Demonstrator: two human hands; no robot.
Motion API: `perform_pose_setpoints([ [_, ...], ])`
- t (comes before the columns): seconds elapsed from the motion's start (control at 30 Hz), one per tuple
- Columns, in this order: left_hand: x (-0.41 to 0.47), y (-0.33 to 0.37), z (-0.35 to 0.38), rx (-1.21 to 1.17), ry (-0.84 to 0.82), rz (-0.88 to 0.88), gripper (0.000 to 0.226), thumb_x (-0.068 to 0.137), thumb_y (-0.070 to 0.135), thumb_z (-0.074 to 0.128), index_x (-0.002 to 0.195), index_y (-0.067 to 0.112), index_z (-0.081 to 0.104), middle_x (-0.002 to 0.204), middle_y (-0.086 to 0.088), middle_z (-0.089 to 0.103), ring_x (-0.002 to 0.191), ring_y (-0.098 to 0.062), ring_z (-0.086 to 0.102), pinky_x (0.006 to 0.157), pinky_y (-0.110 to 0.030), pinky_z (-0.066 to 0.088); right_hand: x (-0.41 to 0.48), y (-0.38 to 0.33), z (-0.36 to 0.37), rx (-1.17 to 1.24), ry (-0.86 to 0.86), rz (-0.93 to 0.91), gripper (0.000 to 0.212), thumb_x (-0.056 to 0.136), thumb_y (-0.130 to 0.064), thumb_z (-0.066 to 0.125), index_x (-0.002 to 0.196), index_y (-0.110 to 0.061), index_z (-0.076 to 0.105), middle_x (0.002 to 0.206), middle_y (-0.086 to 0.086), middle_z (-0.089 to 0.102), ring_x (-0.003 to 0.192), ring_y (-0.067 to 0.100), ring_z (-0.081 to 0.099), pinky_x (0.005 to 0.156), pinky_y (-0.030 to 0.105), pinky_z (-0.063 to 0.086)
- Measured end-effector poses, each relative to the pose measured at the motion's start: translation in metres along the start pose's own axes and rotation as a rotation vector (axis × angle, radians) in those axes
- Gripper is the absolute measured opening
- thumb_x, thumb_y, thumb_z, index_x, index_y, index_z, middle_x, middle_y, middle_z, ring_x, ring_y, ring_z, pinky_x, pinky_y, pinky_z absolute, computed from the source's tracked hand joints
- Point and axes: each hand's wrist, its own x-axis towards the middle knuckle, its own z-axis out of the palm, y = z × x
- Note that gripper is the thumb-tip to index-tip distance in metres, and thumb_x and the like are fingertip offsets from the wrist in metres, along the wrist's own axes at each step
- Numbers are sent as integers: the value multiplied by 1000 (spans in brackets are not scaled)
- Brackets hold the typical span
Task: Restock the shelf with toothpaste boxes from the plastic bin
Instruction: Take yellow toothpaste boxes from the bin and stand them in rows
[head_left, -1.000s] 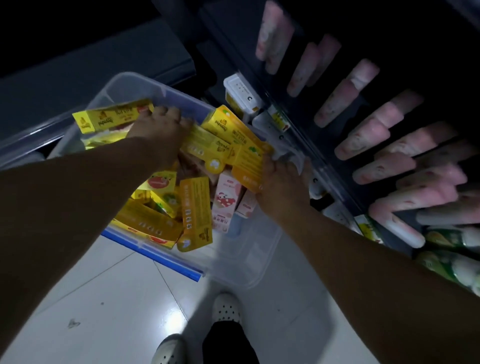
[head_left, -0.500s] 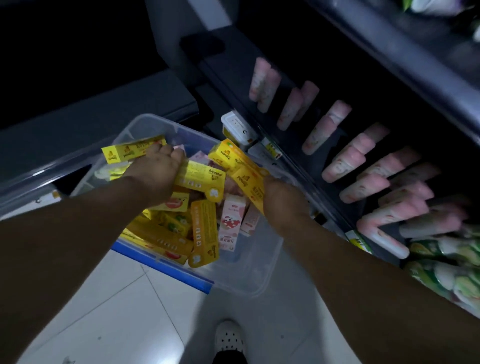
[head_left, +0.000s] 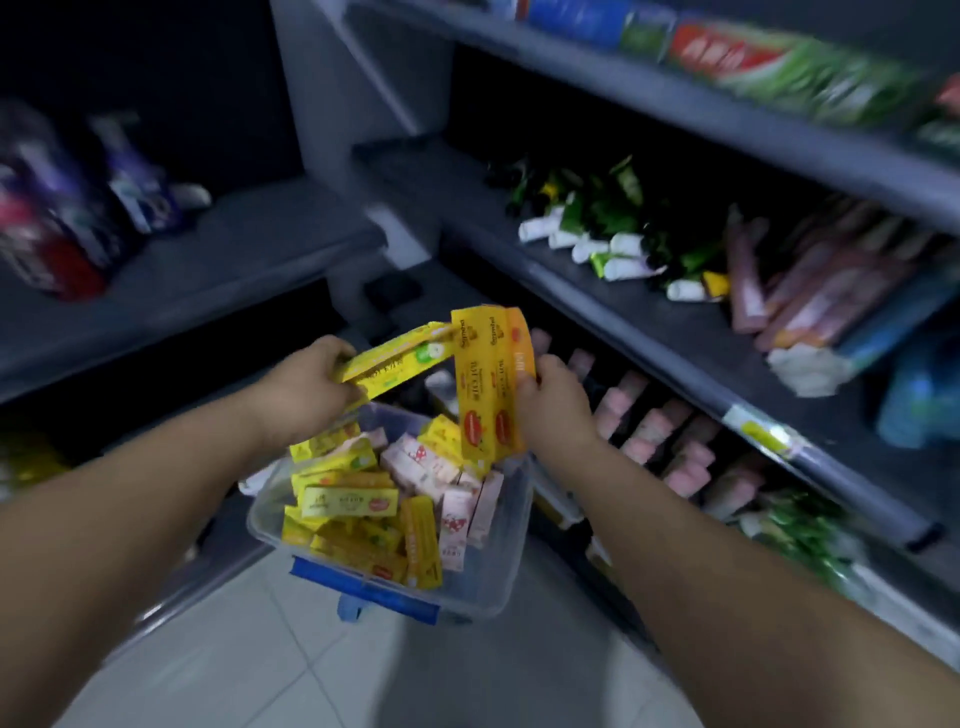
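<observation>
The plastic bin (head_left: 501, 566) sits on the tiled floor (head_left: 249, 660) at about 6 o'clock of the view, close to the shelves. It is clear, with a blue handle (head_left: 363, 590) on its near side, and it holds a loose heap of yellow boxes (head_left: 349, 501) and pink boxes (head_left: 457, 519). Both hands are raised above the bin near the centre of the view, and they are apart from each other. The left hand (head_left: 306, 387) grips a tilted yellow box (head_left: 400, 353) by its lower end. This box points toward 2 o'clock, and the blur hides whether a second one lies under it. The right hand (head_left: 553, 402), at 3 o'clock from the left one, has its fingers curled round a small stack of upright yellow boxes (head_left: 488, 384), held on end side by side. The tip of the tilted box reaches the top of this stack. At 3 o'clock the middle shelf (head_left: 691, 353) carries green tubes (head_left: 597, 228) and long pink packs (head_left: 810, 296). Below it, at 4 o'clock, pink cartons (head_left: 652, 431) stand in rows. At 1 o'clock there are blurred red and green packs (head_left: 753, 57), and at 9 o'clock dark purple packs (head_left: 67, 223).
</observation>
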Motion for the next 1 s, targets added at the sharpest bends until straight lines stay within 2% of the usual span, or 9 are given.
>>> perform_pose_setpoints([
  [0.07, -24, 35, -23, -228, 3, -21, 28, 90, 9, 60, 116, 11, 53, 94, -11, 59, 72, -18, 54, 58, -27, 48, -17, -25, -24, 138, 20, 93, 26, 100, -28, 40, 98, -7, 55, 98, 12, 62, 83, 24, 58, 78, 34, 46],
  [0.17, -58, 86, -54, -530, -57, -91, 21, 93, 10, 57, 114, 12, 53, 90, -7, 54, 76, -18, 53, 66, -34, 56, -44, -54, -58, 407, 27, 246, 22, 98, -31, 40, 95, -14, 55, 108, 17, 63, 90, 30, 62, 83, 47, 55],
  [0.27, -87, 135, -73, -730, -160, -108, 18, 93, 10, 58, 111, 10, 55, 98, -9, 56, 84, -21, 56, 66, -37, 59, -69, -78, -94, 569, 22, 303, 21, 98, -25, 40, 103, -12, 56, 114, 25, 60, 80, 30, 56, 67, 36, 47],
  [0.37, -114, 180, -78, -796, -280, -50, 18, 90, 9, 62, 107, 10, 56, 103, -13, 65, 86, -24, 64, 62, -34, 60, -91, -97, -129, 783, 31, 347, 22, 98, -23, 47, 110, -9, 58, 108, 23, 63, 95, 34, 62, 88, 52, 52],
  [0.43, -133, 208, -77, -772, -345, 9, 20, 86, 10, 67, 106, 10, 61, 97, -10, 71, 80, -22, 68, 57, -29, 59, -105, -106, -151, 925, 36, 383, 19, 95, -24, 53, 106, -10, 62, 107, 19, 67, 97, 39, 66, 87, 61, 52],
  [0.6, -172, 270, -65, -777, -419, 99, 17, 84, 6, 67, 100, 12, 65, 91, -7, 73, 79, -19, 69, 54, -27, 56, -146, -110, -216, 1260, -101, 340, 31, 97, -27, 55, 124, -12, 62, 113, 16, 71, 100, 33, 69, 73, 46, 60],
  [0.7, -188, 309, -48, -818, -418, 149, 17, 85, 2, 64, 101, 8, 65, 90, -10, 73, 76, -21, 68, 46, -26, 54, -172, -102, -260, 1258, -190, 213, 34, 93, -25, 61, 125, -16, 60, 114, 14, 71, 104, 32, 67, 89, 49, 53],
  [0.83, -201, 369, -11, -805, -387, 235, 24, 87, 9, 64, 111, 7, 62, 97, -13, 71, 79, -26, 66, 51, -29, 54, -192, -78, -322, 1171, -107, 106, 42, 86, -7, 68, 125, -19, 56, 116, 14, 70, 96, 33, 69, 69, 41, 59],
  [1.0, -220, 454, 45, -823, -446, 225, 22, 99, 35, 45, 97, 17, 57, 85, -7, 66, 71, -20, 62, 50, -25, 53, -203, -23, -418, 1088, 121, 63, 33, 84, 5, 68, 112, -10, 59, 107, 10, 70, 88, 24, 67, 55, 27, 56],
])
